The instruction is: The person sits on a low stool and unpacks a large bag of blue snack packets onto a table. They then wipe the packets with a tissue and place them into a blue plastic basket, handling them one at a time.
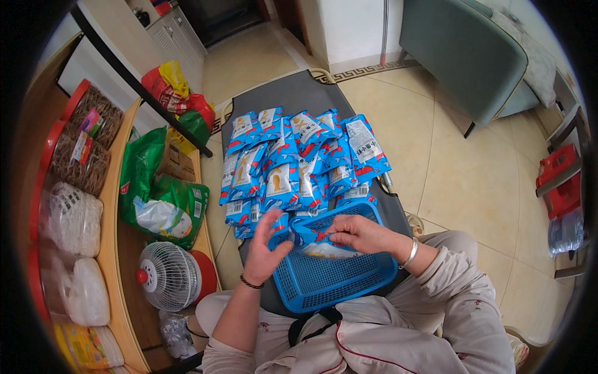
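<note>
A blue plastic mesh basket (336, 276) lies on the dark folding cot (299, 91) at my lap. My right hand (357, 231) pinches a blue snack packet (310, 236) above the basket, the packet's pale part hanging over the mesh. At the packet's left end my left hand (268, 252) is spread, its thumb close to the packet; whether it touches cannot be told. Beyond the basket, several blue and white snack packets (280, 182) lie in an overlapping heap on the cot. One packet (364, 147) rests at the heap's right edge.
To the left stand wooden shelves (114, 215) with red-lidded tubs, a green plastic bag (175, 205) and a small fan (170, 276) with a white grille. A grey-green sofa (462, 56) is at the upper right, and a red plastic item (558, 180) sits at the far right.
</note>
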### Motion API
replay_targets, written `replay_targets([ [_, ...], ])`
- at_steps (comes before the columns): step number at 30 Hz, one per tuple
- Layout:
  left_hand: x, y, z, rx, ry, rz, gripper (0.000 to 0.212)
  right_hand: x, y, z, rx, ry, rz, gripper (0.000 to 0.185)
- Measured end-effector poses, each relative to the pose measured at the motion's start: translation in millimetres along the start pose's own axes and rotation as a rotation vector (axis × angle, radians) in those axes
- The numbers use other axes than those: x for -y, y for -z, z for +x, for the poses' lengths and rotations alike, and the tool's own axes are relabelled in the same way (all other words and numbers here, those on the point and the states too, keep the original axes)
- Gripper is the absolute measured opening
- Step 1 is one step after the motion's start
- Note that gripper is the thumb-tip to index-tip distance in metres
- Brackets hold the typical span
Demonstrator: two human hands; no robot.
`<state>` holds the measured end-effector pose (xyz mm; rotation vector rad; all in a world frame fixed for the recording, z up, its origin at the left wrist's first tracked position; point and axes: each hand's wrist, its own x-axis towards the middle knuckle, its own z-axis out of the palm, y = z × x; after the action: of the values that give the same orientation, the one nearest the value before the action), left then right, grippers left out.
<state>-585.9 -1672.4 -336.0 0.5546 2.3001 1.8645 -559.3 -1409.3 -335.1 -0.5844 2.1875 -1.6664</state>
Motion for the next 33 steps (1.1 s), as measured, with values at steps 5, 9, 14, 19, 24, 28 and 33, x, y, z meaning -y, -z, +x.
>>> replay_targets([
  [5, 14, -5, -6, 0.032, 0.122, 0.055, 0.017, -2, -3, 3, -0.001, -0.101, 0.196, 0.022],
  [9, 21, 11, -5, -0.156, 0.267, -0.151, 0.015, -10, 18, -3, 0.134, -0.191, 0.010, 0.033],
  [14, 19, 17, -4, -0.254, 0.243, -0.131, 0.020, -19, 17, -4, -0.015, -0.051, -0.140, 0.032],
  [19, 19, 17, -6, -0.243, 0.215, -0.033, 0.024, -19, 11, -4, -0.248, -0.077, -0.290, 0.029],
  [24, 21, 14, -6, -0.273, 0.207, -0.071, 0.023, -15, 14, -2, -0.269, -0.117, -0.130, 0.026],
  [28, 27, 14, -7, -0.278, 0.285, -0.298, 0.022, -19, 20, -1, -0.326, -0.053, -0.035, 0.020],
  [33, 46, 7, -6, -0.271, 0.474, -0.586, 0.028, -28, 30, 6, -0.459, -0.139, -0.101, 0.015],
])
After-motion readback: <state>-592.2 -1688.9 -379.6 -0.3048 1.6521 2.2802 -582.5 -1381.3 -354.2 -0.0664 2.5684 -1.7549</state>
